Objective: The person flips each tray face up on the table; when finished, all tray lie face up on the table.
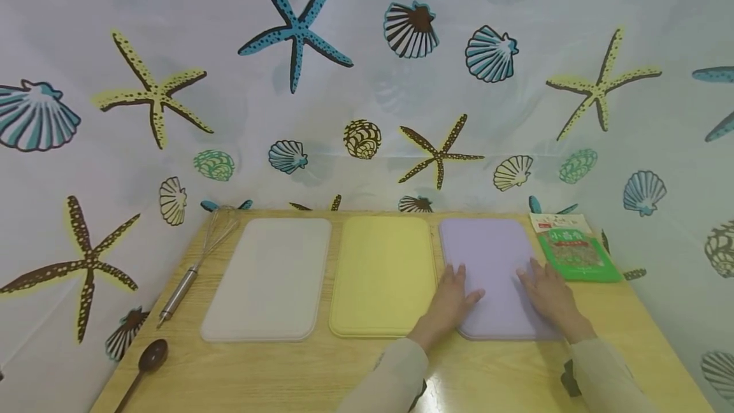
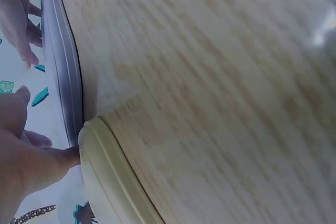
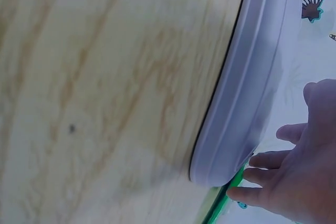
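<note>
A purple rectangular board (image 1: pixel 493 247) with rounded corners lies flat on the table, the rightmost of three in a row. My left hand (image 1: pixel 450 303) is at its left side, fingers spread and thumb over the surface. In the left wrist view, a fingertip of that hand (image 2: pixel 26 166) meets the edge of the yellow board (image 2: pixel 113 177). At the purple board's right side is my right hand (image 1: pixel 550 295), its fingers extended and spread. The right wrist view shows this hand (image 3: pixel 294 177) by the board's rounded corner, with the fingertips partly behind the rim. Neither hand grips anything.
A white board (image 1: pixel 269 279) lies left of the yellow one. Along the table's left side are a whisk (image 1: pixel 186 289) and a brown spoon (image 1: pixel 153 355). A green seasoning packet (image 1: pixel 576 250) lies at the back right. Patterned fabric (image 1: pixel 344 94) encloses the table's back and sides.
</note>
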### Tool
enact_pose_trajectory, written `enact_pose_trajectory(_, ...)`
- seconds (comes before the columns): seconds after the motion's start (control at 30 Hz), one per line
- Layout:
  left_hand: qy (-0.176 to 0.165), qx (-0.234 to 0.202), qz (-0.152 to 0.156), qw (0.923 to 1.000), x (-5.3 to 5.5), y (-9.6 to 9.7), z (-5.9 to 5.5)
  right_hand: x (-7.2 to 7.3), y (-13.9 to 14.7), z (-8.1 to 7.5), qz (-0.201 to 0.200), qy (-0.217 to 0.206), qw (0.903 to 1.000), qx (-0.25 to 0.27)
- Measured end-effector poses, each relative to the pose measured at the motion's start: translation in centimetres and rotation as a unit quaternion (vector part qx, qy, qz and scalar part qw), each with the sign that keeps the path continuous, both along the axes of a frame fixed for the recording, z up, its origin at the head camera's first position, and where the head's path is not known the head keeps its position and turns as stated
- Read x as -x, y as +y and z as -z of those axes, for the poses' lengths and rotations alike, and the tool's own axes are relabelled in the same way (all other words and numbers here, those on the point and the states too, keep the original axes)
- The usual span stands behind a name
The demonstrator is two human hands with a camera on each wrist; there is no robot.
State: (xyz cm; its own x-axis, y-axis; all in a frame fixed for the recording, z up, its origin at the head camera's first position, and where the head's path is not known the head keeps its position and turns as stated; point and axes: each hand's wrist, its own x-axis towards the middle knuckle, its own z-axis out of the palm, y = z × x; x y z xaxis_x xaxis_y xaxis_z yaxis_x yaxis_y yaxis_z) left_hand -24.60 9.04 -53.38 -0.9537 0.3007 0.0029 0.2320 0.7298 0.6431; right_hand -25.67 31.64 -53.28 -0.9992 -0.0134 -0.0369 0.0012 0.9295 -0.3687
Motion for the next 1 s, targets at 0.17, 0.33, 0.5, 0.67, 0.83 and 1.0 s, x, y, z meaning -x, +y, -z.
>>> enact_pose_trajectory(0.17,-0.004,0.006,0.005,1.0,-0.7,-0.6,0.1,-0.1,-0.5,0.7,0.0,-0.017,0.9998,-0.005)
enact_pose_trajectory(0.33,-0.017,0.024,0.005,0.9996,-1.1,-1.0,-0.1,-0.4,-1.0,0.2,0.0,-0.03,0.9993,-0.021)
enact_pose_trajectory(0.5,-0.023,0.042,0.0,0.9989,-1.0,-1.1,-0.1,-0.2,-1.3,-0.3,0.003,-0.039,0.9988,-0.03)
enact_pose_trajectory(0.67,-0.016,0.041,-0.001,0.999,-1.0,-0.8,-0.4,0.1,-1.1,-0.6,0.01,-0.054,0.998,-0.031)
enact_pose_trajectory(0.83,-0.021,0.041,-0.008,0.9989,-1.0,-0.9,-0.6,0.6,-0.9,-1.0,0.013,-0.068,0.9976,0.003)
enact_pose_trajectory(1.0,-0.03,0.04,-0.016,0.9986,-0.9,-0.9,-0.4,1.0,-0.7,-1.4,0.006,-0.067,0.9975,0.021)
